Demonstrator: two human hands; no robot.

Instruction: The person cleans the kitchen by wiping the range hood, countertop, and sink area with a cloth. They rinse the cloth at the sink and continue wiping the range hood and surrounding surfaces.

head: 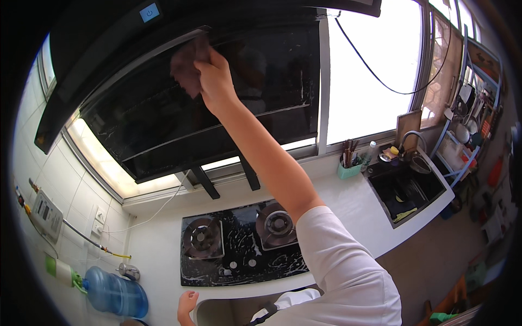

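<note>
My right hand (216, 79) is raised and holds a dark reddish cloth (185, 65) against the glossy black panel of a range hood (281, 81). Streaks mark the panel, and a lit power button (149, 12) shows on the hood above. Low in the view, my left hand (188, 300) hangs near the counter's front edge with its fingers curled; whether it holds anything is not visible. Under the hood lies a black two-burner gas stove (240, 244), with whitish foam or liquid streaks over its surface. My right forearm crosses in front of the stove and hides part of it.
On the left stand a blue water bottle (116, 291) and a metal kettle (129, 271), below a gas meter (48, 212). A green utensil holder (349, 170) is beside the black sink (403, 191) at right. A blue rack (469, 150) holds utensils. Window frames border the hood.
</note>
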